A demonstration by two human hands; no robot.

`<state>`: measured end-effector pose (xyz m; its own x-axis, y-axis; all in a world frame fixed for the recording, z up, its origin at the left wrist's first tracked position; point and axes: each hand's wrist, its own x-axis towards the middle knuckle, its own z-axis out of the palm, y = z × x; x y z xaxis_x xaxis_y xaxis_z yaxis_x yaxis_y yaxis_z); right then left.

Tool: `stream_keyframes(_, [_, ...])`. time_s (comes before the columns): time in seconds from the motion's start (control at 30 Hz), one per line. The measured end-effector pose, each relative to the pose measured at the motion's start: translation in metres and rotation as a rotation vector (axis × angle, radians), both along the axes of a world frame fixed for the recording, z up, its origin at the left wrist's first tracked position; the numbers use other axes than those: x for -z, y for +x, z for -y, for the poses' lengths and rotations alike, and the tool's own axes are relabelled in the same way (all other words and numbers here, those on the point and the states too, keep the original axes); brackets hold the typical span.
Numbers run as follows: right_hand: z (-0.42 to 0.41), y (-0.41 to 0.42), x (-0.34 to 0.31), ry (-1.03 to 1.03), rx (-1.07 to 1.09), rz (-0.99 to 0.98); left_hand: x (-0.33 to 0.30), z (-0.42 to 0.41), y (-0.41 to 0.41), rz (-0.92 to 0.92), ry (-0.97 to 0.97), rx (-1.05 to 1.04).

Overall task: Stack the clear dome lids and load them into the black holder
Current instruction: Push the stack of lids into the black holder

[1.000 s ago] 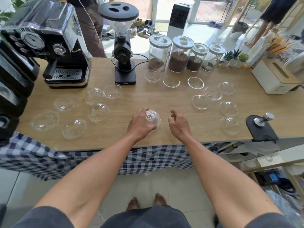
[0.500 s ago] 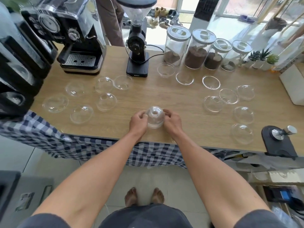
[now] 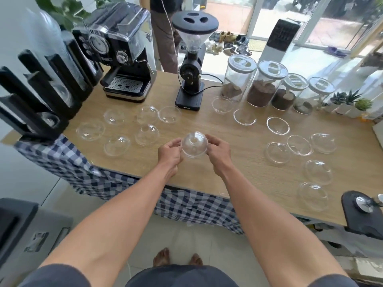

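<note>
A black holder (image 3: pixel 39 96) stood at the wooden counter's (image 3: pixel 238 175) left edge as a clear dome lid stack (image 3: pixel 194 147), dome up, was gripped above mid-counter between the left hand (image 3: pixel 170 155) and right hand (image 3: pixel 217 154), loose lids scattered either side, before four partly filled coffee jars (image 3: pixel 262 88).

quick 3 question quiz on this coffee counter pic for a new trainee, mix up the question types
1. True or false: both hands grip the stack of dome lids.
2. Multiple choice: the black holder stands at A) the counter's left end, B) its right end, C) behind the jars.
3. Short answer: which machine stands between the espresso machine and the jars?

Key
1. True: the left hand and right hand hold it from either side, above the counter.
2. A
3. The coffee grinder.
</note>
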<state>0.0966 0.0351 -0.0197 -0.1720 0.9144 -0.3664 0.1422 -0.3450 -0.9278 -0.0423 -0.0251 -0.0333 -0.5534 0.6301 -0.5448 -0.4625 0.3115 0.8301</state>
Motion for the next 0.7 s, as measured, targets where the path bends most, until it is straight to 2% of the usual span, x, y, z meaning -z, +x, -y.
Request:
stream_keyframes(0.37, [0.001,-0.157,-0.101,0.300,-0.348,-0.116,-0.117,0.034,-0.140,-0.299,0.222,-0.230])
stream_keyframes(0.53, [0.032,-0.251,-0.121,0.355,-0.509,-0.129,-0.145,0.081,-0.227,-0.472,0.129,-0.362])
stream_keyframes(0.7, [0.072,-0.344,-0.133,0.352,-0.575,-0.128,-0.164,0.132,-0.314,-0.531,0.073,-0.416])
